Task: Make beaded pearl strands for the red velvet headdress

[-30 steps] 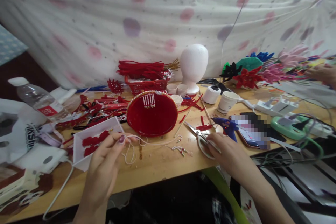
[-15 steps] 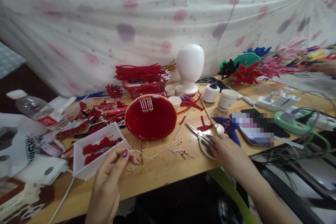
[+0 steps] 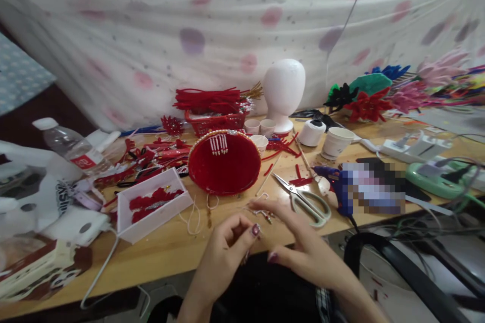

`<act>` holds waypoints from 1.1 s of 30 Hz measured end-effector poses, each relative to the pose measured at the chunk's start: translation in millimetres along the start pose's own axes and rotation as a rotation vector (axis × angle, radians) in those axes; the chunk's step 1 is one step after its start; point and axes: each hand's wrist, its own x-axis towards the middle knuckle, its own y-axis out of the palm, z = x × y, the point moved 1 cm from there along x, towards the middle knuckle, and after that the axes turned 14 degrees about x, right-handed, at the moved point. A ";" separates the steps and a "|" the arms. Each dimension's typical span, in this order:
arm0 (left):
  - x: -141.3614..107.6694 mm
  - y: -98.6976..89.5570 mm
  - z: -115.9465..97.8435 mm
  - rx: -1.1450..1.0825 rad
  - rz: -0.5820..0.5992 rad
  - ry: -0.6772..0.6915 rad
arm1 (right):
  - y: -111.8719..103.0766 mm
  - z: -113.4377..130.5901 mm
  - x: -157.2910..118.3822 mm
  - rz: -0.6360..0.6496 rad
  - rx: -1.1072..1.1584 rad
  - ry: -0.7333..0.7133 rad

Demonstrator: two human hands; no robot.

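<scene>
My left hand (image 3: 227, 247) is closed in a pinch near the table's front edge; a small dark bit shows below its fingertips, too unclear to name. My right hand (image 3: 303, 245) is open, thumb and fingers apart, just right of the left hand. Short beaded strands (image 3: 267, 215) lie on the table, partly hidden behind its fingers. Scissors (image 3: 311, 205) with pale handles rest beside it, blades parted. Behind both hands, a red bowl-shaped piece (image 3: 223, 174) with a beaded rim and a small white bead fringe faces me. Loose pale thread (image 3: 194, 219) lies in front of it.
At left stand a white box (image 3: 151, 217) with red pieces and a water bottle (image 3: 71, 146). A red basket (image 3: 215, 123), a white foam head (image 3: 284, 88) and paper cups (image 3: 336, 142) are behind. A glue gun (image 3: 337, 184) lies right, near phones and power strips.
My right hand has left the scissors on the table and moved left beside my left hand. My left hand has moved right, away from the white box. The view has shifted slightly.
</scene>
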 end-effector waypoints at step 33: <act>22.0 -65.8 -18.2 -0.014 -0.355 0.144 | -79.3 -28.7 -24.1 -0.291 -0.749 0.399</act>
